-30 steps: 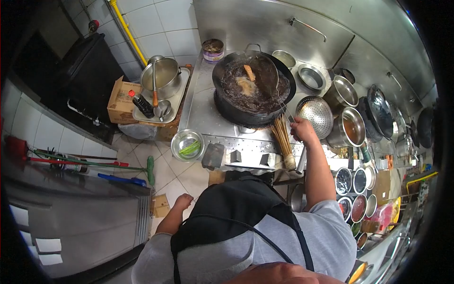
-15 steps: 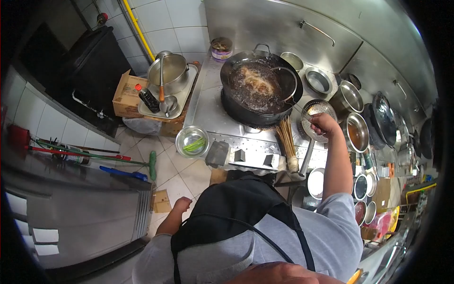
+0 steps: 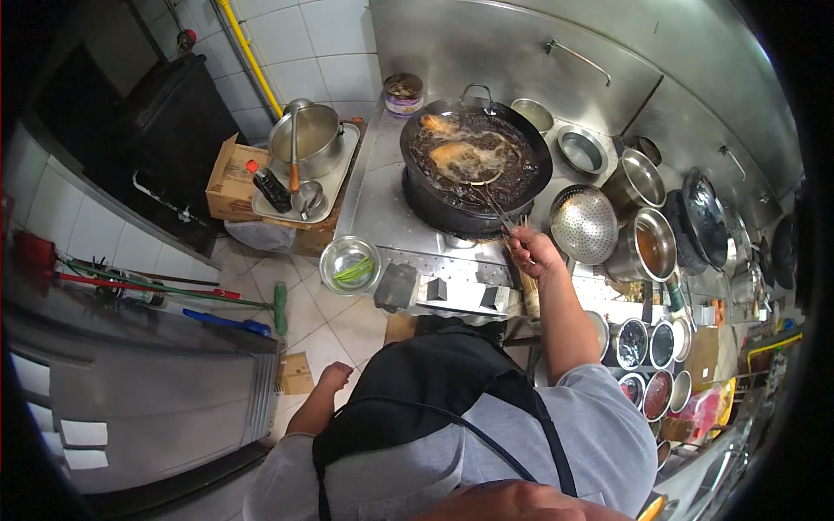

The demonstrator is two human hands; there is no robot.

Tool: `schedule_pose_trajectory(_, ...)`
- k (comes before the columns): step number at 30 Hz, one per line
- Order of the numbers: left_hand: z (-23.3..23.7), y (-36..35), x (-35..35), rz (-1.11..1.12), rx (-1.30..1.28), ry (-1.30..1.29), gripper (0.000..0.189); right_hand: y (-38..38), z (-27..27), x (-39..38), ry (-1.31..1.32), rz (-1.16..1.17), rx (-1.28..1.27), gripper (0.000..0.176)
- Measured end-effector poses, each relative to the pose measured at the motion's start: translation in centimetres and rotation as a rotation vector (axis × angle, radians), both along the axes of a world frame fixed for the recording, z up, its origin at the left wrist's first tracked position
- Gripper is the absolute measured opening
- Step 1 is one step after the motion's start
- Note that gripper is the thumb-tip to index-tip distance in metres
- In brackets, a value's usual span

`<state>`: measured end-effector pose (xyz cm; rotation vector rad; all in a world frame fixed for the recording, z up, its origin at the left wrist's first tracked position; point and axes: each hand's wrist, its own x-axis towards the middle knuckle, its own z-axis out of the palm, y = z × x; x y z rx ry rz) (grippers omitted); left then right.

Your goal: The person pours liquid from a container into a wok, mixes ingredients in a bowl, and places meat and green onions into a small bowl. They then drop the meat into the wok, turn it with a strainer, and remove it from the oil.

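Observation:
My right hand (image 3: 533, 252) is closed around the long thin handle of a wire skimmer (image 3: 496, 207). Its round head is down in the dark bubbling oil of a black wok (image 3: 540, 165), partly hidden by foam and food. A golden-brown piece of frying food (image 3: 460, 161) lies in the oil by the skimmer head, and part of it pokes up near the wok's far left side. Low at my left side, well away from the stove, my left hand (image 3: 334, 376) hangs with its fingers curled in and nothing visible in them.
A perforated metal ladle (image 3: 584, 224) rests right of the wok, beside a pot of brown liquid (image 3: 647, 247). A glass bowl with green strips (image 3: 350, 266) stands at the stove's front left. Further left, a tray (image 3: 334, 195) holds a pot, a ladle and a dark bottle.
My right hand has moved left, bringing the skimmer head from the wok's right side toward its near middle. The golden food now shows more plainly above the foam. My left hand stays put.

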<state>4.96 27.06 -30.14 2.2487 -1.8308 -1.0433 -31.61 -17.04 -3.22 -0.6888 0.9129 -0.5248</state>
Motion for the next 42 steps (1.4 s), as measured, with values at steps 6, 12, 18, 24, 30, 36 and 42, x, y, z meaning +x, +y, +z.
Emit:
schedule_pose_trajectory(6,-1.9,0.2,-0.2,0.332,0.048,0.205,0.029,0.3,-0.3,-1.4,-0.108,-0.029,0.024,0.008)
schedule_pose_trajectory(12,-1.0,1.3,-0.9,-0.266,-0.185,-0.211,0.024,-0.2,2.4,-3.9,0.128,-0.05,0.003,0.008)
schedule_pose_trajectory(18,-0.6,0.9,-1.0,-0.266,0.012,-0.181,0.017,-2.6,3.2,-4.7,0.365,0.066,-0.1,0.007)
schedule_pose_trajectory(24,-0.4,0.5,-2.1,0.387,0.12,0.356,0.026,-3.0,1.8,-4.4,0.233,0.064,-0.017,0.031)
schedule_pose_trajectory(30,2.5,-0.4,-3.6,0.646,0.194,0.388,0.033,-1.2,-1.3,-2.0,-0.059,0.059,0.032,0.029)
schedule_pose_trajectory(36,5.0,-0.9,-4.3,0.868,0.289,0.372,0.033,-0.4,-2.5,-1.6,-0.196,0.002,-0.016,0.039)
schedule_pose_trajectory(42,5.1,-1.3,-4.4,0.822,0.25,0.328,0.032,0.5,-2.2,-3.1,-0.153,-0.056,-0.024,0.043)
